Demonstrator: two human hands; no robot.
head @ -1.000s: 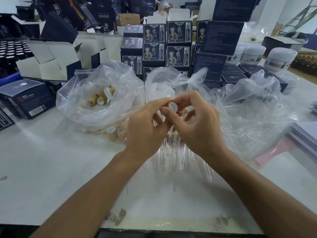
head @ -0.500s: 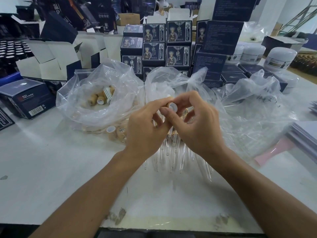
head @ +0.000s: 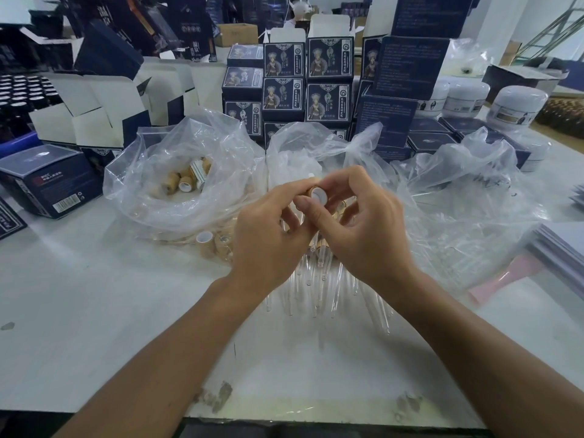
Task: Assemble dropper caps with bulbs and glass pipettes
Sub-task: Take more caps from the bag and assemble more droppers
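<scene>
head view, both hands [head: 316, 229] pinching dropper cap [head: 317, 194]

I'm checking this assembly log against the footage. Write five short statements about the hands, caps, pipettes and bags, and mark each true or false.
1. Both hands, left hand and right hand, hold one wooden dropper cap together. True.
2. The glass pipettes stand upright in a rack. False: they lie on the white table, below the hands.
3. The clear bag at left holds more wooden caps. True.
4. The white jars sit at the near left edge. False: they stand at the far right.
5. The held cap's white-lined opening faces the camera. True.
</scene>
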